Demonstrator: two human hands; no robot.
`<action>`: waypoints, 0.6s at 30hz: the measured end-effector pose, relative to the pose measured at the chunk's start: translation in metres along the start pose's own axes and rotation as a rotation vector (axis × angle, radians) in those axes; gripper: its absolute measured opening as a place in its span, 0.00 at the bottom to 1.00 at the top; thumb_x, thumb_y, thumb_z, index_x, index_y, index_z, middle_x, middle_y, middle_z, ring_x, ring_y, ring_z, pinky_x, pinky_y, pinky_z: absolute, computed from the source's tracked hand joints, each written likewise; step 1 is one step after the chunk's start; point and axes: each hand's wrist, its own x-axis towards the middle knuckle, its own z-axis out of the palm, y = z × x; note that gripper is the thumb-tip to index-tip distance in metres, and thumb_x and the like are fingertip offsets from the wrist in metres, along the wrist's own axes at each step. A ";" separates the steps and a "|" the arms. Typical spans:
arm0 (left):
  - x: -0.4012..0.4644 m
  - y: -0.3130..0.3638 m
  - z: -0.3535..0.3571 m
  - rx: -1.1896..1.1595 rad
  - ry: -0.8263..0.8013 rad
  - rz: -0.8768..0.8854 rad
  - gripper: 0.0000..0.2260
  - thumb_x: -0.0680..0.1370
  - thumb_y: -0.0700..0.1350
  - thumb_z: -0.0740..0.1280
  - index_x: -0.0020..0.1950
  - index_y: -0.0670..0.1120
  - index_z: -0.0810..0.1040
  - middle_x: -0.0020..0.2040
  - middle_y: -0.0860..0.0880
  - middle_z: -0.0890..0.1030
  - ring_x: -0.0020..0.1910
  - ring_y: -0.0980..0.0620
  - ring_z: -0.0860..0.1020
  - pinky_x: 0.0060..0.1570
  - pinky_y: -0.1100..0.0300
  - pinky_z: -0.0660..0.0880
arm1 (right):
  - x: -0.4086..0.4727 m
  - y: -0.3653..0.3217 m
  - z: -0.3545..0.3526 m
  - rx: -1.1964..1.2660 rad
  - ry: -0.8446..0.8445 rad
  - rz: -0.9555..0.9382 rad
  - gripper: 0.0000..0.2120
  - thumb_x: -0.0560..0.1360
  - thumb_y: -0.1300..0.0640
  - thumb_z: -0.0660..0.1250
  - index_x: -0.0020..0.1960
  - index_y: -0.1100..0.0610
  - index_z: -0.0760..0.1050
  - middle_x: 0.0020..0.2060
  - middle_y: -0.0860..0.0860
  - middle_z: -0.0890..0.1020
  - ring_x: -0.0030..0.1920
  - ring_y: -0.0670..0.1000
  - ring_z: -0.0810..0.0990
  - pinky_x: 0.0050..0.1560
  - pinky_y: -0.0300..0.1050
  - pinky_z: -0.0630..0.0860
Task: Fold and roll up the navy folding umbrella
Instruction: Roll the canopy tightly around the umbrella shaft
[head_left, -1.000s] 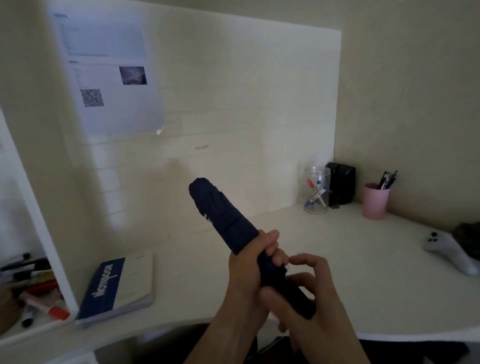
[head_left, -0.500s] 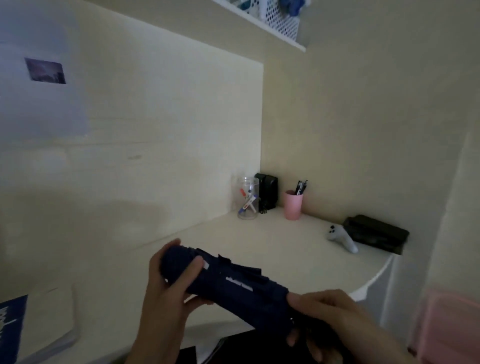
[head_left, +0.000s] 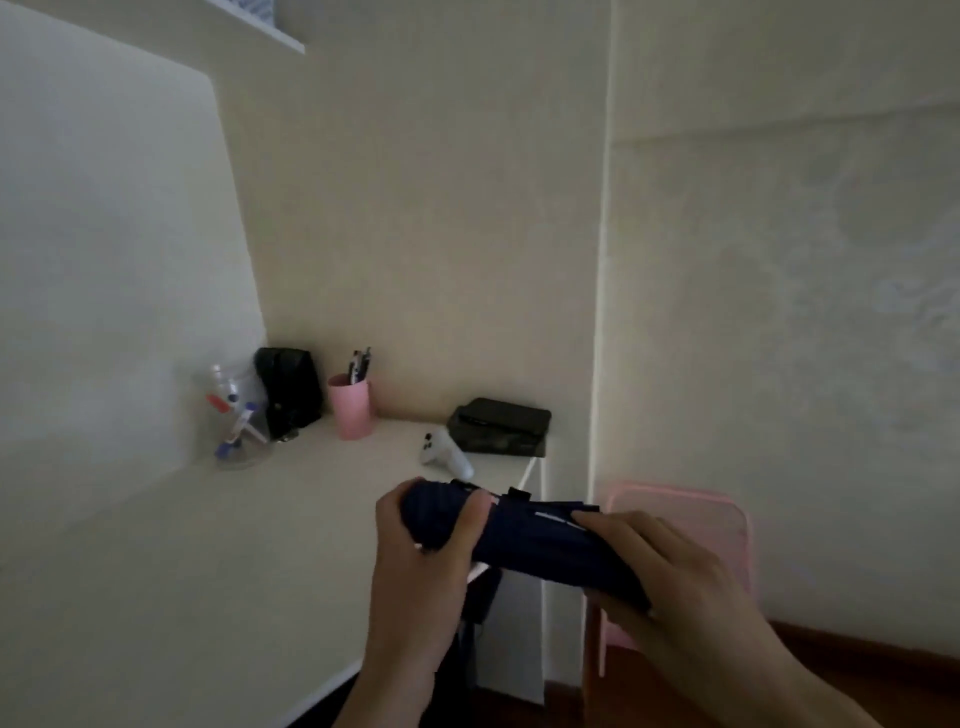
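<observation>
The navy folding umbrella (head_left: 524, 540) is collapsed into a thick roll and lies almost level in front of me, above the desk's right end. My left hand (head_left: 421, 561) wraps its left, rounded end, thumb over the top. My right hand (head_left: 654, 577) grips the right end, where the handle is hidden under the fingers. A short strap tab sticks up from the top of the roll and a thin white strip shows along the fabric.
On the white desk (head_left: 208, 561) stand a clear jar of markers (head_left: 236, 426), a black case (head_left: 288, 389), a pink pen cup (head_left: 350, 405), a white controller (head_left: 444, 454) and a flat black box (head_left: 498, 428). A pink chair back (head_left: 727, 525) stands at the right.
The view has swung further right, away from the notebook and poster. The umbrella went from pointing up and away to lying level, with my left hand shifted to its far end.
</observation>
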 end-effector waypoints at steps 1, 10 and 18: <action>0.006 -0.010 0.017 0.265 -0.053 0.170 0.30 0.74 0.59 0.75 0.71 0.59 0.66 0.71 0.53 0.71 0.65 0.56 0.75 0.59 0.58 0.76 | -0.003 0.030 -0.001 0.003 -0.011 0.043 0.31 0.71 0.46 0.75 0.71 0.43 0.70 0.58 0.40 0.80 0.50 0.41 0.78 0.44 0.40 0.81; 0.093 -0.158 0.207 1.186 -0.818 1.135 0.24 0.77 0.51 0.72 0.71 0.48 0.73 0.60 0.48 0.82 0.56 0.49 0.81 0.60 0.53 0.78 | -0.017 0.258 0.063 0.054 -0.241 0.269 0.24 0.76 0.48 0.70 0.71 0.41 0.68 0.56 0.37 0.75 0.50 0.38 0.77 0.50 0.31 0.74; 0.202 -0.353 0.379 1.227 -0.985 1.003 0.18 0.83 0.47 0.63 0.73 0.45 0.70 0.57 0.44 0.81 0.52 0.44 0.80 0.47 0.51 0.76 | 0.035 0.465 0.200 -0.059 -0.264 0.426 0.18 0.78 0.50 0.67 0.67 0.45 0.72 0.56 0.43 0.80 0.54 0.47 0.76 0.55 0.47 0.78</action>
